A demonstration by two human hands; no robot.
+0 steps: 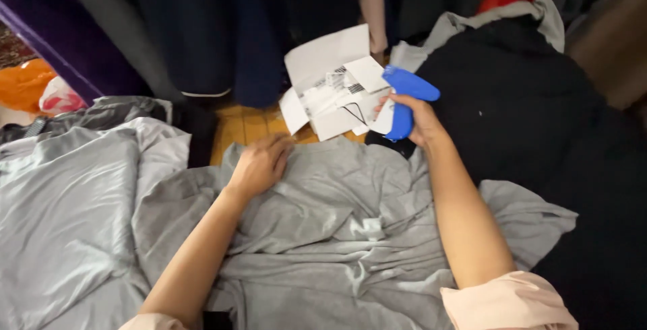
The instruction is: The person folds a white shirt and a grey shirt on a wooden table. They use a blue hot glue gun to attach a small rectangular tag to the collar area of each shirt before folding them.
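At one o'clock above the grey garment [323, 236], the right hand [412, 120] closes around the blue tagging gun [406, 97] beside the white box of tags [333, 87]. The left hand [259, 165], fingers curled, presses the fabric at eleven o'clock; keeping it flat would steady tagging.

head-worn view, looking down, close over hands [337, 141]

We see a blue plastic tagging gun [406, 101] held upright at an open white box of paper tags [330, 87], while a crumpled grey shirt [337, 236] lies spread flat below, its upper edge pinched.
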